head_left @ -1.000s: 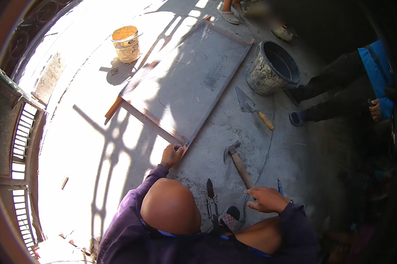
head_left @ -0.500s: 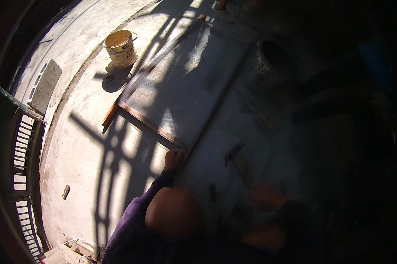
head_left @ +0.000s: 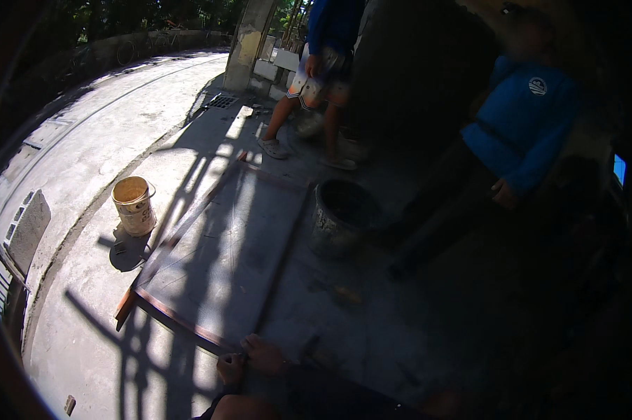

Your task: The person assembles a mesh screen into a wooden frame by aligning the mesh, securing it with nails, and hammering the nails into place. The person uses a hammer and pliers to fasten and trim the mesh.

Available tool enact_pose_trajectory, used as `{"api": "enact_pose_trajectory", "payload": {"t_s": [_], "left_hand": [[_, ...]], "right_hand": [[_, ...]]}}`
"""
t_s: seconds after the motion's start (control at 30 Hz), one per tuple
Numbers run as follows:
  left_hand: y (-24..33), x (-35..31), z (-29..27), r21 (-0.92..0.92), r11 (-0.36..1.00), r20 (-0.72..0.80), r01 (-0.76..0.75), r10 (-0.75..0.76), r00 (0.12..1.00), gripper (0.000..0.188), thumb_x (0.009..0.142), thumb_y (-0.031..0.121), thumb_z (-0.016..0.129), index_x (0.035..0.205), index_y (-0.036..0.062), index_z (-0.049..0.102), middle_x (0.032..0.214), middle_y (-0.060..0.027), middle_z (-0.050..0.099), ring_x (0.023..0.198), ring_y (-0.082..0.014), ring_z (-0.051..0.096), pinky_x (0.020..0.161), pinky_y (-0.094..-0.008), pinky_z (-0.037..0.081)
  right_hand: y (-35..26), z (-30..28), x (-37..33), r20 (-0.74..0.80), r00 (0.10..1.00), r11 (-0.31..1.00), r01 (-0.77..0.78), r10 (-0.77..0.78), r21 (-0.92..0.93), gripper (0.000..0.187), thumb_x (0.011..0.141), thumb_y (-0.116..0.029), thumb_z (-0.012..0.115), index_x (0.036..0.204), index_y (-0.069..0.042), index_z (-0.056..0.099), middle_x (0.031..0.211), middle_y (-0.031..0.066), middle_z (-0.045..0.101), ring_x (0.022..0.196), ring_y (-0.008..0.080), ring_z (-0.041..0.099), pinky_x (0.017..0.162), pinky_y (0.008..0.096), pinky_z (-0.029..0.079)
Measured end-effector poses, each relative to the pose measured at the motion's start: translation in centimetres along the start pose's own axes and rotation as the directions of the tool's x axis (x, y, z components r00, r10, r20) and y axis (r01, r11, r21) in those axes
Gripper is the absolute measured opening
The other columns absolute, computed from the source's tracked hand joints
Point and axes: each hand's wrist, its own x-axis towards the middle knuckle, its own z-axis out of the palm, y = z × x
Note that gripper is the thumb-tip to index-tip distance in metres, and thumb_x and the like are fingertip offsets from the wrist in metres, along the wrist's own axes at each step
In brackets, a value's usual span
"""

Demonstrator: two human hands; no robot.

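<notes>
A framed mesh screen with a reddish-brown wooden border stretches away from me over the concrete floor. At its near corner my left hand is closed around the frame. Just right of it, my right hand is closed on the same corner, its fingers curled at the edge and partly lost in shade. The hands are almost touching. My knee shows below them at the lower edge.
A cream bucket stands left of the screen, a dark bucket right of it. Beyond are a person in patterned shorts and a person in a blue top. A hollow block lies far left. Deep shadow covers the right side.
My view has lifted, bringing both people into sight. My right hand has come leftward from the shaded floor to the screen's near corner, beside my left hand, which stays there.
</notes>
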Motion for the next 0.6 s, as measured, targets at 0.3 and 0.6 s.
{"api": "enact_pose_trajectory", "payload": {"t_s": [0.3,0.6], "left_hand": [[1.8,-1.3,-0.9,0.065,0.987,-0.052,-0.15,0.153,0.987,0.028,0.084,0.023,0.072,0.091,-0.0042,0.067,0.084,-0.0171,0.072,0.073,-0.0264,0.068,0.071,-0.0413,0.056],[1.5,0.1,-1.9,0.149,0.965,0.029,-0.215,0.213,0.977,0.027,0.084,0.023,0.07,0.084,-0.0039,0.068,0.084,-0.0184,0.072,0.077,-0.0299,0.069,0.074,-0.043,0.055]], "right_hand": [[-0.7,2.3,-0.6,0.009,0.999,0.999,-0.046,0.046,-0.015,0.074,0.083,-0.023,0.071,0.146,0.0,0.041,0.154,0.0188,0.039,0.147,0.0352,0.037,0.107,0.0522,0.046],[-2.2,-0.7,-0.6,0.177,0.981,0.996,-0.069,0.079,-0.063,0.096,0.077,-0.03,0.083,0.154,-0.003,0.031,0.163,0.0162,0.027,0.152,0.0342,0.027,0.108,0.0662,0.039]]}}
